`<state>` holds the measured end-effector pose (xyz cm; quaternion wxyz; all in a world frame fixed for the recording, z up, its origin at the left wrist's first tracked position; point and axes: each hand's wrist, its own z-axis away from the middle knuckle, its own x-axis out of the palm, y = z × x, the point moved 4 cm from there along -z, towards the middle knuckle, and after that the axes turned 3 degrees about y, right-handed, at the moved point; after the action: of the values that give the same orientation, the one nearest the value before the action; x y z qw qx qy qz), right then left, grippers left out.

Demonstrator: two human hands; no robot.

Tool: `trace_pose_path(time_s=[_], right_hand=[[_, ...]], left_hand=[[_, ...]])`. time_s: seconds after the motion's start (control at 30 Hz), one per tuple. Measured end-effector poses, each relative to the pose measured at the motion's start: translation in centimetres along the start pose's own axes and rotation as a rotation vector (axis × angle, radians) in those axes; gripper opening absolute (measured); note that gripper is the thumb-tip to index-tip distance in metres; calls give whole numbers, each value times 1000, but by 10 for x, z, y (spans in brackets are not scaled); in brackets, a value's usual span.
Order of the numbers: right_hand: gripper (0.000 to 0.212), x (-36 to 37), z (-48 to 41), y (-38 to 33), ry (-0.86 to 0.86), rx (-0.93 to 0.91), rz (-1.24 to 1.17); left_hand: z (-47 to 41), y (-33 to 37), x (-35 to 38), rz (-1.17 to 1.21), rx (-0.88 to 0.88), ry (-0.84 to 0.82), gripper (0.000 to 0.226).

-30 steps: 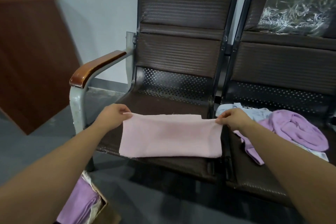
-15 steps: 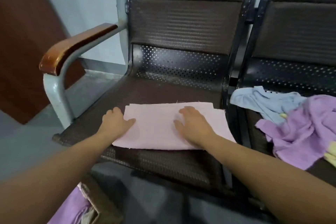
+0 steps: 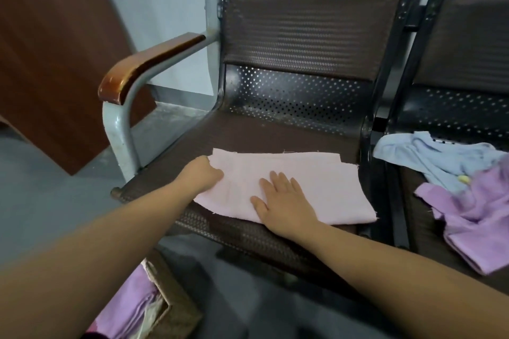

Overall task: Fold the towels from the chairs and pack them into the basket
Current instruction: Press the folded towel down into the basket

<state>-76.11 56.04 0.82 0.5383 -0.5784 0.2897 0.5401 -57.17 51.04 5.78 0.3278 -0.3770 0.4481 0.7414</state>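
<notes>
A pale pink towel, folded into a flat rectangle, lies on the seat of the left chair. My right hand presses flat on its middle with the fingers spread. At the towel's left edge my left hand has its fingers curled round the cloth. On the right chair lie a crumpled light blue towel and a purple towel. The woven basket stands on the floor at the bottom left, partly behind my left arm, with a folded purple towel inside.
The left chair has a wooden armrest on a grey metal post. A brown board leans on the wall at the left. A black frame bar separates the two seats. Grey floor lies in front of the chairs.
The towel has been laid down on the seat. My right hand went from pinching its right corner to pressing its middle. My left hand's fingers have curled at the left edge. The view has moved closer.
</notes>
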Motion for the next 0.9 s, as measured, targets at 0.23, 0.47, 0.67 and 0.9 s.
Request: trace_pose_path(time_s=[0.23,0.47,0.67,0.9], right_hand=[[55,-5,-1,-18,28,22,-182],[51,-39,-3,31,138,562,-1439],[41,-35,3,47,113,728,-1292],[49,-53,6,42,237,416,-654]], left_hand=[[17,25,-28,17,103,120,25],[56,87,-19,27,467,98,23],[60,88,-6,308,363,-117,40],[36,60,22,-84,272,-13,27]])
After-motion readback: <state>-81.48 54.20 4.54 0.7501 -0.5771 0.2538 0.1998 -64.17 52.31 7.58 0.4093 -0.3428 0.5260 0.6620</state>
